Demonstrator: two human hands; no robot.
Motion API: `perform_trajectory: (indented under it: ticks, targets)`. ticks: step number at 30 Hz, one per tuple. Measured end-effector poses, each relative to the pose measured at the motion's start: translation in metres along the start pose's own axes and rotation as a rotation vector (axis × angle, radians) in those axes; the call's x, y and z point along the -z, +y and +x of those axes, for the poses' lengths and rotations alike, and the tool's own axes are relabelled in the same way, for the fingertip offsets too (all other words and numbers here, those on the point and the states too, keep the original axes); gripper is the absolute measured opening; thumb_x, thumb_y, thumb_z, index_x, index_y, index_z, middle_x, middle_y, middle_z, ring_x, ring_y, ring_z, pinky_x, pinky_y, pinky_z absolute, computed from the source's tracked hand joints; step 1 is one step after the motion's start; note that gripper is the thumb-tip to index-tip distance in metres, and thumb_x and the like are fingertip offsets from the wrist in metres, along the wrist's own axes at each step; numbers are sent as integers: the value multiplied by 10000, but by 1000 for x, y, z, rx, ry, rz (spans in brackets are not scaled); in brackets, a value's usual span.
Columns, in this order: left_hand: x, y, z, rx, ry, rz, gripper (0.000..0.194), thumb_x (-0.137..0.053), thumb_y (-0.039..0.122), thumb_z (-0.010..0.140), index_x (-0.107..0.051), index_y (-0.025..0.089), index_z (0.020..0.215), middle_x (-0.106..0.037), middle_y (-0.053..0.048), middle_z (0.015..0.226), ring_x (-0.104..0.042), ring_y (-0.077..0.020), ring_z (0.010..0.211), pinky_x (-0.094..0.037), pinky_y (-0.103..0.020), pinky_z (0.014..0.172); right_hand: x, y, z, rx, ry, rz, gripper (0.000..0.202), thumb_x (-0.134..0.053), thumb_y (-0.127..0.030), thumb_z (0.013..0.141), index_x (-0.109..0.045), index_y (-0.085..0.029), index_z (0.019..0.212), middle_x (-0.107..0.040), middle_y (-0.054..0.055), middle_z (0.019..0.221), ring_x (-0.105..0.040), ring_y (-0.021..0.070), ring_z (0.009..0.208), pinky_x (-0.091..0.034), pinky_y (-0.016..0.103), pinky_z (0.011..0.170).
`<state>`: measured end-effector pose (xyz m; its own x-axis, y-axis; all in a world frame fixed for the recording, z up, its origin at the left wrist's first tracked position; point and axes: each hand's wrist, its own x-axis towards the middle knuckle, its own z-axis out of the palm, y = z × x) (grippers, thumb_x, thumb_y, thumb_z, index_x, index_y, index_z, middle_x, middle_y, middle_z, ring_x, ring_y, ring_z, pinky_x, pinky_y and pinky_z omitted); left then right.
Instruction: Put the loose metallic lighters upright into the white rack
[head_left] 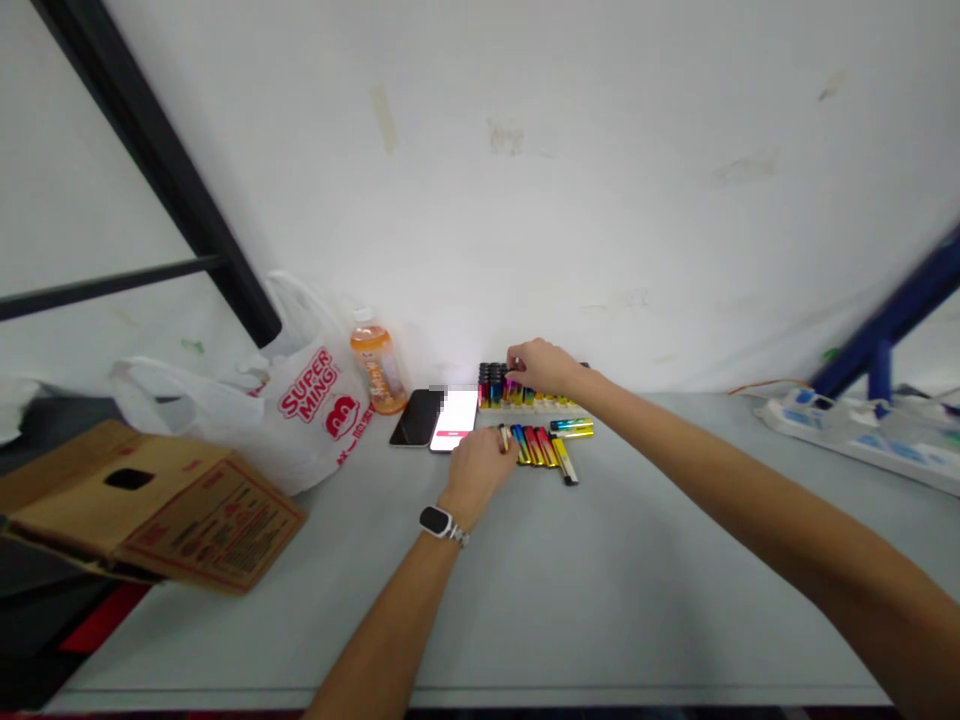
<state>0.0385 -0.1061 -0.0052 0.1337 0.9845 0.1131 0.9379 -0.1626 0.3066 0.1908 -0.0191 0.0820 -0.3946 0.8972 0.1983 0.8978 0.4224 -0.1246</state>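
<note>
My left hand (484,465), with a watch on its wrist, is at the left end of a row of shiny lighters (536,447). Its fingers are curled around the end lighter, mostly hidden by the hand. Behind, my right hand (546,365) reaches over a white tray (555,411) of upright lighters with black tops (493,380). Thumb and fingers pinch together at a pink lighter in the tray, partly covered by the fingers. Loose beside the row lie a yellow and white lighter (564,460) and a blue and yellow pair (571,428).
Left of the tray are a lit phone (455,418), a dark phone (417,418), an orange drink bottle (377,365), a white plastic bag (315,410) and a cardboard box (210,510). A power strip (862,430) lies at the right, by a blue frame (885,340). A wall closes the back.
</note>
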Motion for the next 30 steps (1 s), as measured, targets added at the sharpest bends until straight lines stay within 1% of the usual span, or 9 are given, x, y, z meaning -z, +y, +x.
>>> perform_trajectory:
  ticks: [4, 8, 12, 14, 18, 20, 24, 27, 30]
  targets:
    - [-2, 0, -1, -20, -48, 30, 323, -456, 373, 890, -706, 183, 814, -727, -119, 818, -686, -250, 800, -453, -308, 677, -16, -7, 13, -23, -58, -93, 193, -604, -300, 864, -694, -186, 990, -712, 111, 994, -658, 222, 865, -457, 273, 704]
    - [-5, -3, 1, -27, -50, 22, 275, -483, 341, 864, -704, 188, 807, -728, -119, 833, -688, -260, 822, -467, -315, 691, -23, -9, 16, -29, -64, -112, 195, -597, -302, 872, -694, -188, 997, -713, 109, 991, -662, 235, 904, -466, 285, 738]
    - [-7, -4, 1, -34, -56, 2, 266, -493, 335, 859, -705, 181, 821, -728, -126, 829, -688, -267, 818, -469, -318, 687, -28, -13, 6, -42, -25, -142, 249, -522, -309, 929, -705, -169, 1025, -712, 135, 998, -656, 252, 955, -465, 309, 796]
    - [-7, -2, 0, -40, -61, -3, 269, -493, 336, 861, -706, 176, 824, -727, -130, 828, -688, -268, 816, -468, -317, 684, -32, -15, -3, -37, 6, -148, 305, -458, -327, 967, -705, -167, 1048, -704, 143, 1044, -649, 255, 985, -461, 317, 821]
    - [-9, -1, 0, -58, -56, 7, 272, -485, 321, 863, -706, 171, 809, -722, -126, 815, -686, -261, 801, -462, -310, 677, -42, -15, -15, -31, 70, -89, 349, -391, -326, 1001, -694, -176, 1090, -681, 123, 1144, -632, 221, 1032, -443, 283, 857]
    - [-11, 0, 1, -61, -61, 14, 279, -484, 324, 864, -705, 172, 789, -718, -121, 796, -685, -255, 790, -458, -305, 674, -43, -13, -16, -28, 71, -47, 333, -409, -311, 997, -692, -166, 1093, -688, 115, 1138, -625, 209, 1041, -432, 264, 867]
    - [-14, -1, 2, -51, -69, 10, 290, -486, 353, 868, -705, 179, 793, -716, -112, 789, -684, -246, 791, -457, -295, 672, -40, -10, -9, -25, 13, -12, 310, -451, -305, 978, -703, -153, 1077, -721, 114, 1059, -642, 211, 985, -434, 266, 846]
    - [-13, 0, 2, -34, -69, 11, 289, -483, 356, 866, -703, 184, 791, -719, -111, 798, -685, -250, 799, -461, -301, 673, -39, -9, -6, -40, -1, -55, 332, -426, -302, 983, -702, -152, 1091, -721, 131, 1047, -650, 228, 973, -443, 288, 837]
    - [-11, 1, 1, -44, -79, 13, 288, -479, 344, 865, -695, 185, 758, -718, -107, 782, -685, -248, 791, -463, -304, 675, -40, -11, -10, -36, 9, -140, 381, -360, -306, 1001, -704, -147, 1048, -698, 158, 1079, -642, 251, 1001, -451, 316, 846]
